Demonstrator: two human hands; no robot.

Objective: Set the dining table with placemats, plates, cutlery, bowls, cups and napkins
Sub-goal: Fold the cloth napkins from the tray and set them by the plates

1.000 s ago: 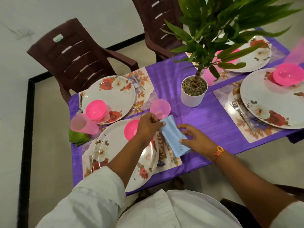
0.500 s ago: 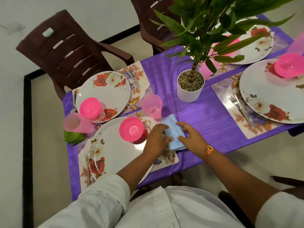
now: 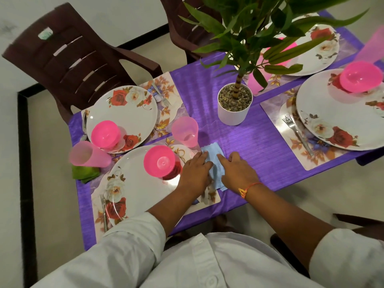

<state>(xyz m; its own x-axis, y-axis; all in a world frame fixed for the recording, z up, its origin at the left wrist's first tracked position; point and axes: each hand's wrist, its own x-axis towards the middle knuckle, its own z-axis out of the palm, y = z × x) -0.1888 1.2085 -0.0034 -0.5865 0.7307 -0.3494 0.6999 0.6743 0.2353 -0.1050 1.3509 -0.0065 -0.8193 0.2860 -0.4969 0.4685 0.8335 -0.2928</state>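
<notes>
Smoothed flat since, blue napkin [image 3: 216,165] points lengthwise away; left hand [image 3: 195,173], right hand [image 3: 239,173] press open-fingered.

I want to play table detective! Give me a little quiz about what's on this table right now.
1. True or false: the left hand and the right hand both rest on the blue napkin.
2. What sits on the nearest plate? A) a pink bowl B) a spoon C) a plant pot
3. Fill the gap: the folded napkin by the leftmost pink cup is ____.

Key: 1 true; 2 A; 3 green.
</notes>
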